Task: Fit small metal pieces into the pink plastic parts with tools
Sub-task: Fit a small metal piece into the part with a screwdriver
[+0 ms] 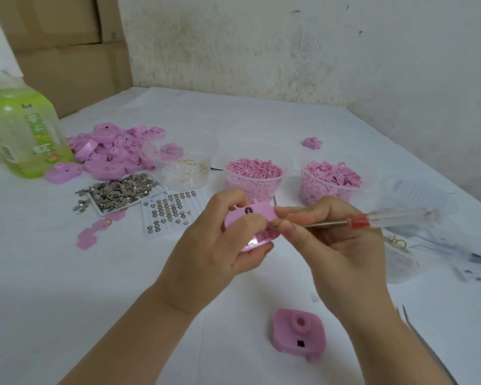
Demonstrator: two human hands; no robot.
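L hand (pixel 222 240) clamped on pink plastic part (pixel 258 215), fingers wrapped over & under it, held above the table (pixel 67 301) mid-frame, just in front of the tubs. Part = rounded-square pink shell w/ a dark round hole on its upper face, glossy lower edge. R hand (pixel 325 237) pinches screwdriver (pixel 372 219) by the metal shaft, tip at the part's right side; red collar, clear handle pointing right, blurred.

Counts:
- 1 part in hand
- 1 second pink part (pixel 297 333) on table near front, raised round boss + small square hole
- 1 lone pink part (pixel 312 142) far back
- pile of pink parts (pixel 114 151) back left, too many to count
- 3 clear tubs: ring tub (pixel 184 170), pink-bits tub (pixel 254 173), pink-squares tub (pixel 331 179)
- 1 tray of metal pieces (pixel 117 191), heaped, some spilled beside it
- 1 sheet of round pieces (pixel 170 215) in rows
- 1 green bottle (pixel 22 129) far left
- 1 tweezers (pixel 428 345) at right edge
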